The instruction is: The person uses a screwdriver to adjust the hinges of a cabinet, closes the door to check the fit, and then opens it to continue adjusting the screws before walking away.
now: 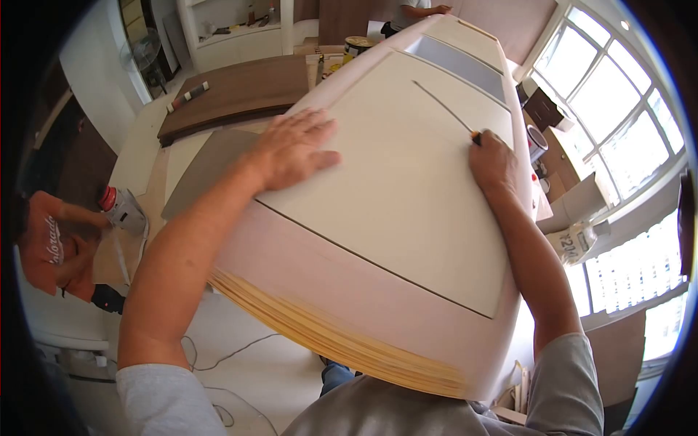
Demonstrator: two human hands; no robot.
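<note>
A long, curved wooden piece (305, 243) with a pinkish surface stretches away from me, and its near edge (320, 327) shows yellow layered wood. Set into its top is an off-white panel (392, 182), outlined by a thin dark gap. My left hand (294, 149) is over the panel's left side, fingers stretched out and slightly blurred, holding nothing. On the right side, my right hand (494, 163) is closed around the dark and orange handle of a screwdriver (443, 107). Its long thin shaft points up and left across the panel. Farther along is a grey recessed section (462, 64).
Brown curved boards (240, 91) lie to the left, with a marked tube (187, 96) nearby. A person in an orange shirt (54, 243) is at the left beside a grey and red container (123, 207). Another person (411, 11) stands at the far end. Cords (233, 356) lie on the floor.
</note>
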